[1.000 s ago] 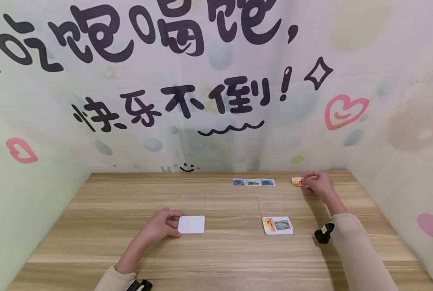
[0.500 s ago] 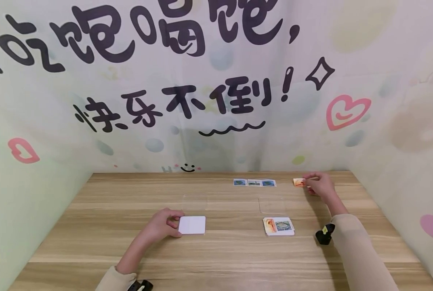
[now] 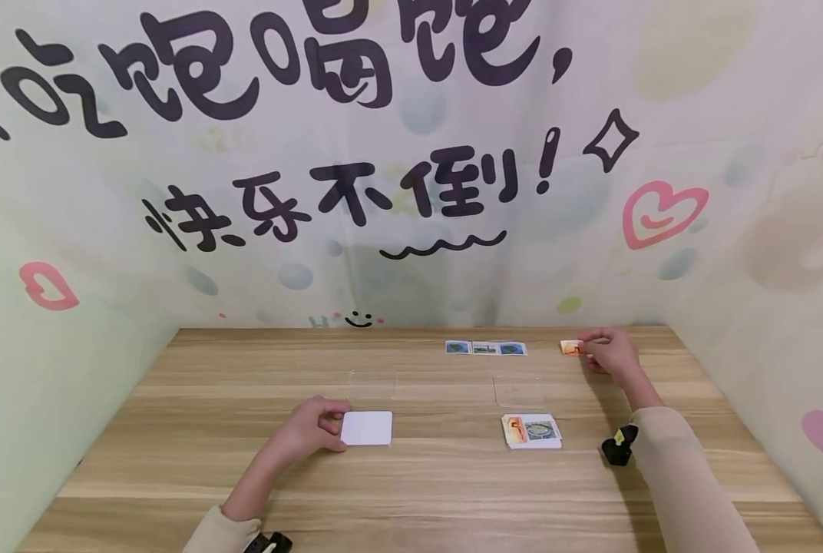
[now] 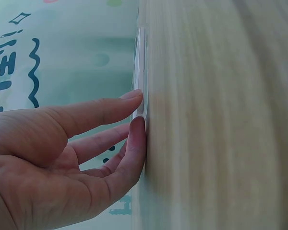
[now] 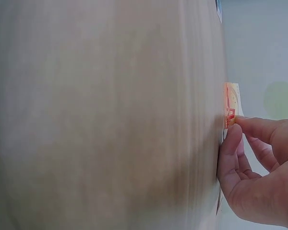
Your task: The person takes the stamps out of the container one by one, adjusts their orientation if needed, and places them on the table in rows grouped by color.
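Observation:
My left hand (image 3: 311, 428) grips the left edge of a flat white rectangular stack (image 3: 367, 428) lying on the table. In the left wrist view the stack (image 4: 139, 72) shows edge-on with a clear rim, thumb and fingertips at its near end. At the back right, my right hand (image 3: 613, 355) pinches the right end of a small orange postage stamp (image 3: 570, 348). Close to the tabletop, the stamp (image 5: 231, 103) sits between thumb and forefinger in the right wrist view; the fingers hide part of it. Left of it lies a row of three blue and green stamps (image 3: 485, 348).
A second white stack (image 3: 551, 443) with an orange and a green-grey stamp on top sits at the right. Behind the two stacks lie clear plastic covers (image 3: 372, 384), (image 3: 518, 390). A printed cloth wall (image 3: 411, 284) rises along the table's back edge.
The whole head view has shifted slightly to the right. Both hands keep their holds, and the stamps and stacks lie as before.

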`<control>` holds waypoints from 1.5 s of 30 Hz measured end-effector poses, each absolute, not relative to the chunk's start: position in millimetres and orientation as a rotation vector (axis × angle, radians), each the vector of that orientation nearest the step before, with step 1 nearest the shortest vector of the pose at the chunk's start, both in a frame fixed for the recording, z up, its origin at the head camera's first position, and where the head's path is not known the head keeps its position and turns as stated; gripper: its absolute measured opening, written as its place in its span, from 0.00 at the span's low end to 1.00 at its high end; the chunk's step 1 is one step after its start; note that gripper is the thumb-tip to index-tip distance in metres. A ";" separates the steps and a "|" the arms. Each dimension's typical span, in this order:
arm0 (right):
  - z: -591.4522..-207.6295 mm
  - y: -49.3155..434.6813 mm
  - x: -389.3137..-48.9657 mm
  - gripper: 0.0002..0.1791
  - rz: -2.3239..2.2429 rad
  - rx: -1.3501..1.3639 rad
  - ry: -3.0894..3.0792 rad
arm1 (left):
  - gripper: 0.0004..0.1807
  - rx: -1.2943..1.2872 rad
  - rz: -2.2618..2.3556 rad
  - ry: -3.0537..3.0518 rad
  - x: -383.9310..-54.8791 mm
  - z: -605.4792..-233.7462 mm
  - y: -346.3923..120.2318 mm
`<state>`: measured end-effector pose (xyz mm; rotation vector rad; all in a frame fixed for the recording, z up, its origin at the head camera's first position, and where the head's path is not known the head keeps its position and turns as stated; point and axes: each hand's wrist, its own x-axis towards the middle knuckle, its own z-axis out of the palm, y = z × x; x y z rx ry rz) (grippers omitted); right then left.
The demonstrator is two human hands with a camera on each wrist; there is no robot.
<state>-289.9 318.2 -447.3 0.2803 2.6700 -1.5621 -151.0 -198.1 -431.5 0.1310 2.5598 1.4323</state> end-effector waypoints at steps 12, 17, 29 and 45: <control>-448.6 319.1 -291.2 0.14 -1.531 0.283 2.678 | 0.30 0.131 1.433 2.560 -151.1 -430.9 -197.2; -448.4 319.1 -290.6 0.15 -1.523 0.277 2.684 | 0.31 0.116 1.442 2.555 -151.5 -430.9 -196.8; -450.4 317.5 -292.2 0.16 -1.511 0.265 2.691 | 0.31 0.108 1.459 2.543 -150.9 -431.1 -196.5; -453.8 316.9 -294.6 0.16 -1.499 0.296 2.711 | 0.31 0.090 1.461 2.547 -150.8 -432.9 -196.3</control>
